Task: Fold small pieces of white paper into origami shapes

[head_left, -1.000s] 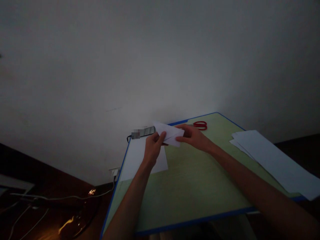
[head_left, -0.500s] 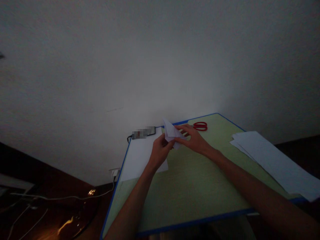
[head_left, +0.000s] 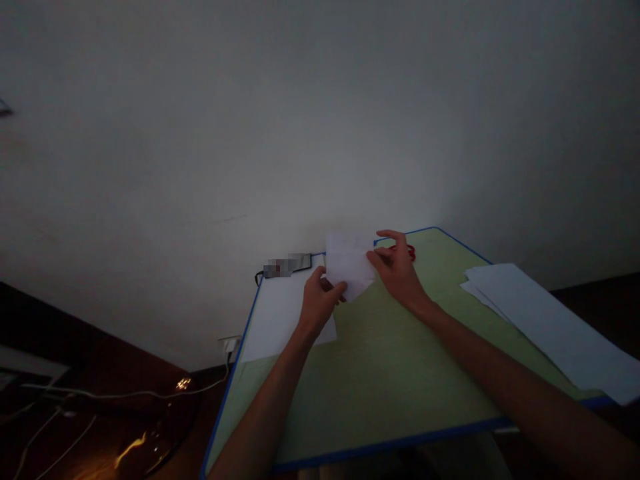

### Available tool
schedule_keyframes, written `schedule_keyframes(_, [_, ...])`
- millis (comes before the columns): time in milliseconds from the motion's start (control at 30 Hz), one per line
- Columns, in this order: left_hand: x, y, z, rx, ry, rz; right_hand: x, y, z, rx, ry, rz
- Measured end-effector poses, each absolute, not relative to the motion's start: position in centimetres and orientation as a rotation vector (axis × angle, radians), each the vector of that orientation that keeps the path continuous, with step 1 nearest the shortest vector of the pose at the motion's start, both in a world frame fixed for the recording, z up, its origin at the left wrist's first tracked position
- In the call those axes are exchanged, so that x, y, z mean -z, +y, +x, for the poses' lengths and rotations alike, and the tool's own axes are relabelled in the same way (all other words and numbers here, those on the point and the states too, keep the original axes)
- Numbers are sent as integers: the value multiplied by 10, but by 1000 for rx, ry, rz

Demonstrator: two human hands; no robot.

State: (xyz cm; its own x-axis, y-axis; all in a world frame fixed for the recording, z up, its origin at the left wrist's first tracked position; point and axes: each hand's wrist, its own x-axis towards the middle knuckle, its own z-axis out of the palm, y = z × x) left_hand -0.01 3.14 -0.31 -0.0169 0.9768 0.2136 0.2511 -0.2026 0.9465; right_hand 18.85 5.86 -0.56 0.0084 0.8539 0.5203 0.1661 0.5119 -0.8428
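Note:
A folded piece of white paper point(head_left: 349, 262) is held up above the far part of the table, its upper part a roughly square flap with a pointed corner below. My left hand point(head_left: 320, 298) pinches its lower left edge between thumb and fingers. At its right edge, my right hand point(head_left: 396, 270) grips the paper between thumb and bent fingers, while the index finger is lifted away. Behind the right hand lie red-handled scissors point(head_left: 412, 253), mostly hidden. Under my left hand and forearm, a flat white sheet point(head_left: 277, 313) rests on the table.
The pale green table point(head_left: 400, 373) has a blue edge and stands against a grey wall point(head_left: 300, 133). A phone point(head_left: 302, 262) with a cable lies at the far left corner. Several white sheets point(head_left: 550, 320) overhang the right edge. A plugged socket point(head_left: 230, 345) and cables are at left.
The paper has gone from a folded triangular shape to an opened, squarer one. My right hand has shifted right and raised its index finger, now covering most of the scissors.

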Motion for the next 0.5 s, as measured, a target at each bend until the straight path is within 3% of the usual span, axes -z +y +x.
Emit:
schedule_keyframes(267, [6, 32, 3, -1294, 1296, 1582, -2, 51, 185, -489, -1561, -952])
schedule_keyframes(500, [10, 28, 10, -1382, 1171, 1416, 1, 49, 178, -620, -1534, -879])
